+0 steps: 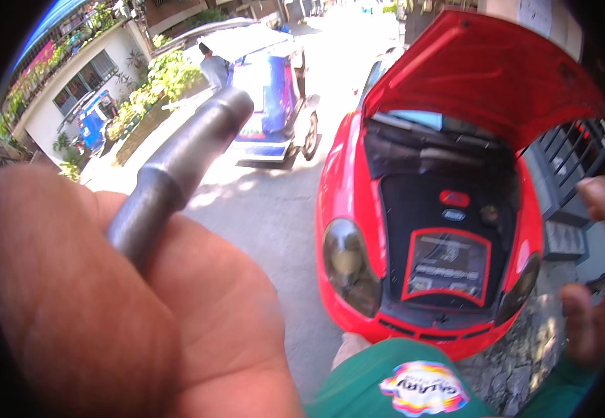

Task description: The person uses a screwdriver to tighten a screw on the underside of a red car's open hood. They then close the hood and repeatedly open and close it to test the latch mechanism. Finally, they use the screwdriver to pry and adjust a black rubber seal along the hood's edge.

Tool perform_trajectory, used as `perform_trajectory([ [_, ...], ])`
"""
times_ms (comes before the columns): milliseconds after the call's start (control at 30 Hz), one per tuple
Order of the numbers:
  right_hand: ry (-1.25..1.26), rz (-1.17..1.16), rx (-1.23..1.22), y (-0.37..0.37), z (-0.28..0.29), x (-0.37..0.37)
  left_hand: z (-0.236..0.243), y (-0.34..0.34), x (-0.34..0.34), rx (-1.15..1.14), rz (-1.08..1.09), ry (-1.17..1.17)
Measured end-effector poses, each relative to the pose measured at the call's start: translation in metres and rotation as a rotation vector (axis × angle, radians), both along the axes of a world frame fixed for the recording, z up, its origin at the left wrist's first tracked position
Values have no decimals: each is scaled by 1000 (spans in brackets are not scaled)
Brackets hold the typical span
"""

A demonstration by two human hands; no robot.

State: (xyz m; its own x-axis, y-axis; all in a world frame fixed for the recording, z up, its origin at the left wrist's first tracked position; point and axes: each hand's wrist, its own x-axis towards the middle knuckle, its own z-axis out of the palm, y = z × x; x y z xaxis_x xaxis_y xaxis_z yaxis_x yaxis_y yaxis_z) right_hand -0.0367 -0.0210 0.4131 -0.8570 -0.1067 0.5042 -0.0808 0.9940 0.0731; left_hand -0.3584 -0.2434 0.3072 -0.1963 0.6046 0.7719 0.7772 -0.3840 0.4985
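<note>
My left hand [107, 313] fills the lower left, very close to the camera, and is closed around a grey metal bar or handle [177, 167] that sticks up and to the right. My right hand [595, 279] shows at the right edge with its fingers apart and curled around a dark object at the frame's rim, which I cannot make out. Below and ahead stands a red car [344, 195] with its front lid [483, 70] raised, showing a black luggage well [449, 244] with a red-framed panel.
A blue and white three-wheeled vehicle [268, 97] is parked on the grey street behind the car, with a person [213, 66] beside it. A white building with plants [156, 83] lines the left. A dark metal gate [574, 160] stands at the right. My green shirt [386, 383] is at the bottom.
</note>
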Motion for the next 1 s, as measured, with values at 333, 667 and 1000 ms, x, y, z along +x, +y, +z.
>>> perform_trajectory([
  [333,-425,-65,904,-166,-73,-117,3,-87,-51,229,114,-263],
  [667,-503,226,332,-209,-14,-73,5,-191,-53,465,196,-227],
  [1000,-434,-236,615,-272,6,-114,89,-265,-80,732,307,27],
])
